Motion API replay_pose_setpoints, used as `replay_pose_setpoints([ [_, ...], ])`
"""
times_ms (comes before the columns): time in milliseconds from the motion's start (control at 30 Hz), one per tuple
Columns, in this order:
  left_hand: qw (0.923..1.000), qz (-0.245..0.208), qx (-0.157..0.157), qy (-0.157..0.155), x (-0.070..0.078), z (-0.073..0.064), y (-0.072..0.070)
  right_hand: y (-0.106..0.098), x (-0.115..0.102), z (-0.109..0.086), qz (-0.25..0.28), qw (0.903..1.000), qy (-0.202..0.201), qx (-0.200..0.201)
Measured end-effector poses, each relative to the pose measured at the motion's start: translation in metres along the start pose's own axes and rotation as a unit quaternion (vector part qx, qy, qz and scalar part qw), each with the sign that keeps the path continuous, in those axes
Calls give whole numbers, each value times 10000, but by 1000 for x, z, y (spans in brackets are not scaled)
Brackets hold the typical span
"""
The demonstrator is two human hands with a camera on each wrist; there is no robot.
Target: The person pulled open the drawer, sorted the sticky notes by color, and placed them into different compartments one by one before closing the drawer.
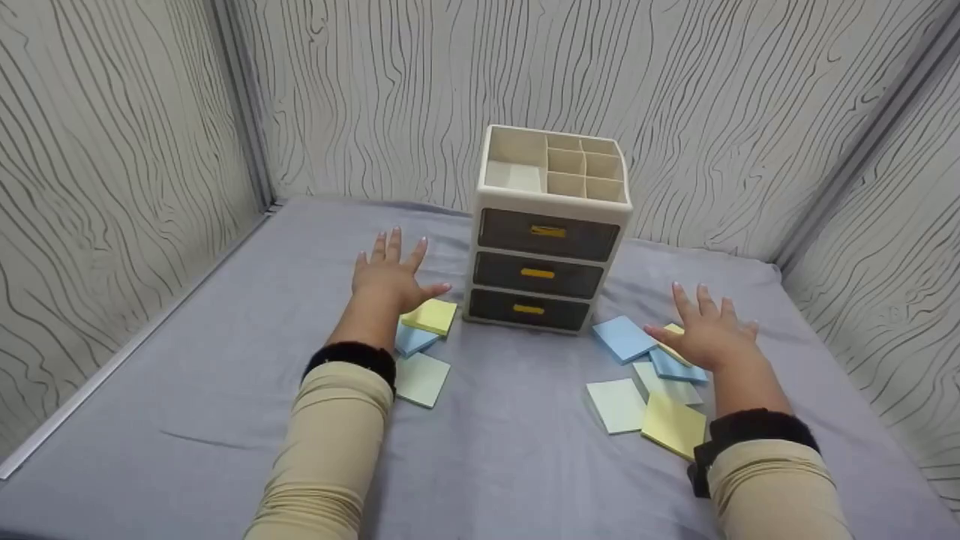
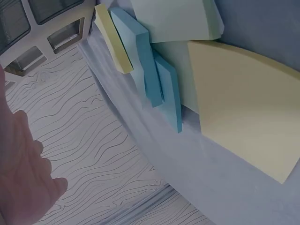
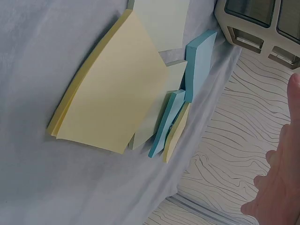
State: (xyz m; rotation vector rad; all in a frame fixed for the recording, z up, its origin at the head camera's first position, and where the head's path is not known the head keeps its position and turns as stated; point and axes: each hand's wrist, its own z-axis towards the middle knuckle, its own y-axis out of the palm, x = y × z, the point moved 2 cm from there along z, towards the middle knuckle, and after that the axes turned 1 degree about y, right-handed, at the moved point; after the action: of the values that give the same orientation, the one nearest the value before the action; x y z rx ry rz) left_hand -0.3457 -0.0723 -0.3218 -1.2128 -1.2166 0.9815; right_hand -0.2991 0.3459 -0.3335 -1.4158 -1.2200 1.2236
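My left hand (image 1: 386, 281) is held with fingers spread, holding nothing, over the left group of sticky note pads. That group shows a yellow pad (image 1: 433, 316), a blue pad (image 1: 414, 341) and a pale green pad (image 1: 424, 380), partly covered by my forearm. On the other side my right hand (image 1: 709, 337), also spread and holding nothing, overlaps the right group. Around it lie a blue pad (image 1: 622, 339), a second blue pad (image 1: 679, 369), a whitish pad (image 1: 616, 406) and a large-looking yellow pad (image 3: 108, 89). Another yellow pad is mostly hidden behind that hand.
A cream drawer organizer (image 1: 551, 201) stands between the two groups, its three dark drawers closed and its divided top tray (image 1: 517, 178) facing up. Grey cloth (image 1: 510, 435) covers the table. Patterned wall panels (image 1: 375, 97) enclose the back and sides.
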Motion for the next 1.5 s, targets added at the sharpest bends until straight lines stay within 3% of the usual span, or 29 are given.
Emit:
replay_pose_setpoints([
  [300,9989,-342,145,299,10,11,-12,1,4,3,68,10000,13,-29],
  [467,9923,-1100,261,514,20,21,-23,2,4,2,92,10000,15,-18],
  [633,9765,-2041,263,641,33,26,-36,3,2,1,66,10000,-24,-4],
  [933,9310,-3405,633,1152,56,37,-59,4,1,4,-70,10000,-11,35],
  [1167,9101,-3989,821,765,71,43,-66,6,-1,7,2,10000,14,48],
  [1267,9077,-4045,905,658,76,46,-66,5,-3,8,4,10000,-18,60],
  [1400,9118,-3920,1135,465,79,50,-64,3,-6,9,-10,9999,-69,93],
  [1500,9071,-3995,1311,178,80,53,-64,2,-5,10,-22,9999,-59,119],
])
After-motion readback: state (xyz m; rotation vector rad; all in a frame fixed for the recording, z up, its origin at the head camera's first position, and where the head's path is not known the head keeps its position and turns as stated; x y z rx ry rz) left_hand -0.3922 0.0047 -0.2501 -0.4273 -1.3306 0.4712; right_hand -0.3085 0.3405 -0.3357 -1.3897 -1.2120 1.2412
